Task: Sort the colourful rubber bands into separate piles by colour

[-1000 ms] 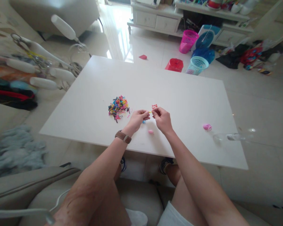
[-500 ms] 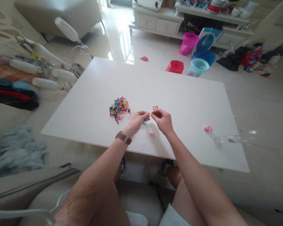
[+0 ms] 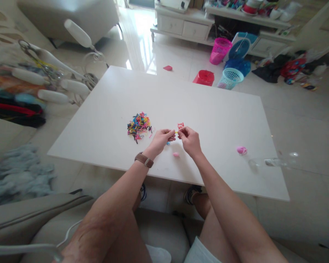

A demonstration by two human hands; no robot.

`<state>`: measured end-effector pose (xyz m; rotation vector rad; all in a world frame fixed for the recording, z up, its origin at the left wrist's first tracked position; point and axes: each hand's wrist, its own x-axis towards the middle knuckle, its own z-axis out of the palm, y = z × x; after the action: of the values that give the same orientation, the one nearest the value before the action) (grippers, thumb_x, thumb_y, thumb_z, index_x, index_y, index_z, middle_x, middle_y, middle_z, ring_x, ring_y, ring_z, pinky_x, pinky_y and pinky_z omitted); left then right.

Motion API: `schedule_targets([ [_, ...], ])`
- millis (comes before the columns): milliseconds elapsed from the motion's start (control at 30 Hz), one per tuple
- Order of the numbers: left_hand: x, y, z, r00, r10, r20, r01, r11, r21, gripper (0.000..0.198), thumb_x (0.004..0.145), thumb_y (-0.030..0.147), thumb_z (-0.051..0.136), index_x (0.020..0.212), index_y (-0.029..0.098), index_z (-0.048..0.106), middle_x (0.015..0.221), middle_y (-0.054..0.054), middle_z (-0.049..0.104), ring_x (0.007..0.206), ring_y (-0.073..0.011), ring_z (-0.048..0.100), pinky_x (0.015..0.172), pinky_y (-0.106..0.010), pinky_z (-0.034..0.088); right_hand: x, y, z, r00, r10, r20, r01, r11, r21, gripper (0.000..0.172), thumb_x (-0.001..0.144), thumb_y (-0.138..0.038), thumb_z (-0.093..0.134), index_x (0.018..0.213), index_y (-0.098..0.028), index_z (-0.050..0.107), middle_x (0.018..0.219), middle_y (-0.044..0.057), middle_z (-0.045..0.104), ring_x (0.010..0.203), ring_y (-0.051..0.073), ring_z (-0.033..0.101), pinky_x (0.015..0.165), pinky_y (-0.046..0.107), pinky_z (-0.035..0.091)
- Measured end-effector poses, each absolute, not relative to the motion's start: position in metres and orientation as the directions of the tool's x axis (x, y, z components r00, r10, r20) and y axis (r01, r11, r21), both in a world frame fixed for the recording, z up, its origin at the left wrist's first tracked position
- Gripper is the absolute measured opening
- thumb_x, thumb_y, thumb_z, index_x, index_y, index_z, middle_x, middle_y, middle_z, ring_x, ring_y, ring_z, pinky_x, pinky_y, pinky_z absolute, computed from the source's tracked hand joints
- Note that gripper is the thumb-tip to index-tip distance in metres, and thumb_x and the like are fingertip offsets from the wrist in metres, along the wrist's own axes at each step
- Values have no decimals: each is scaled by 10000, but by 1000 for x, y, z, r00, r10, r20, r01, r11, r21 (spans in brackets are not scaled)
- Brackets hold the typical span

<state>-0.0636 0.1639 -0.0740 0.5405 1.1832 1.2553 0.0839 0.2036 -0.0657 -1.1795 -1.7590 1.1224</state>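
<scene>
Over the middle of the white table (image 3: 208, 117), a small yellow rubber band (image 3: 177, 132) stretches between my two hands. The fingertips of my left hand (image 3: 161, 139) pinch one end of it. Opposite, my right hand (image 3: 190, 140) is closed on the other end. Left of them lies a loose pile of multicoloured rubber bands (image 3: 139, 126). A few red bands (image 3: 180, 125) rest just beyond my right fingers. Some blue bands (image 3: 168, 143) show partly beneath my left hand. Nearer to me is a small pink object (image 3: 176, 155) whose kind I cannot make out.
A pink rounded item (image 3: 241, 150) sits on the table's right side, with a clear glass-like object (image 3: 271, 161) by the right edge. Beyond the far edge stand a red bin (image 3: 204, 77) and a light blue basket (image 3: 230, 78). A white lamp (image 3: 76, 33) is at the left.
My right fingertips have shifted slightly right, away from my left hand, and more of the yellow rubber band shows between them. Things on the table stay put.
</scene>
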Motion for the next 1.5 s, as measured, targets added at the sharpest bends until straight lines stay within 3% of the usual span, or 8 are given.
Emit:
schedule_targets([
  [233, -63, 164, -74, -169, 908, -384, -456, 274, 847, 99, 811, 141, 780, 762, 105, 702, 692, -23, 677, 610, -80, 615, 671, -219, 487, 83, 204, -67, -324, 936, 139, 309, 244, -919, 112, 848, -318, 637, 833, -210, 664, 823, 32, 728, 734, 180, 677, 738, 322, 549],
  [467, -64, 166, -72, -196, 899, -391, -441, 275, 854, 71, 772, 94, 775, 770, 115, 707, 660, -18, 675, 603, -93, 626, 684, -237, 490, 83, 203, -67, -348, 931, 110, 360, 242, -901, 107, 805, -290, 648, 799, -197, 702, 785, 30, 735, 703, 171, 662, 723, 312, 546],
  [733, -66, 165, -69, -242, 886, -395, -465, 251, 849, 23, 841, 95, 710, 846, 101, 732, 745, -42, 705, 627, -86, 636, 694, -226, 509, 85, 204, -67, -314, 944, 102, 349, 215, -912, 103, 784, -284, 640, 777, -201, 700, 755, 22, 727, 692, 176, 672, 713, 313, 541],
  [933, -69, 167, -64, -257, 846, -467, -544, 273, 794, 199, 924, 120, 558, 801, 92, 712, 730, -80, 702, 625, -116, 663, 665, -227, 533, 89, 208, -64, -290, 953, 84, 376, 195, -906, 127, 796, -311, 635, 789, -207, 707, 760, 26, 740, 712, 185, 689, 741, 322, 554],
  [1100, -79, 170, -62, -326, 779, -535, -658, 219, 721, 218, 792, -7, 494, 835, 89, 685, 800, -114, 733, 758, -167, 734, 853, -300, 598, 117, 231, -59, -102, 988, 116, 452, 150, -879, 158, 776, -326, 672, 824, -189, 733, 822, 62, 773, 766, 203, 712, 771, 332, 568],
  [1233, -85, 170, -60, -343, 766, -543, -706, 172, 687, 319, 695, -75, 461, 877, 71, 679, 850, -136, 736, 902, -199, 759, 1002, -348, 580, 141, 248, -66, -35, 996, 79, 591, 85, -802, 105, 744, -258, 685, 785, -180, 742, 775, 65, 769, 725, 202, 698, 749, 328, 552],
  [1500, -83, 168, -59, -329, 792, -514, -702, 159, 694, 227, 774, -58, 522, 863, 94, 665, 904, -135, 739, 938, -197, 759, 1034, -362, 576, 147, 248, -105, -137, 988, -76, 781, 61, -621, 94, 738, -190, 674, 762, -195, 764, 768, 57, 776, 746, 198, 698, 763, 315, 520],
])
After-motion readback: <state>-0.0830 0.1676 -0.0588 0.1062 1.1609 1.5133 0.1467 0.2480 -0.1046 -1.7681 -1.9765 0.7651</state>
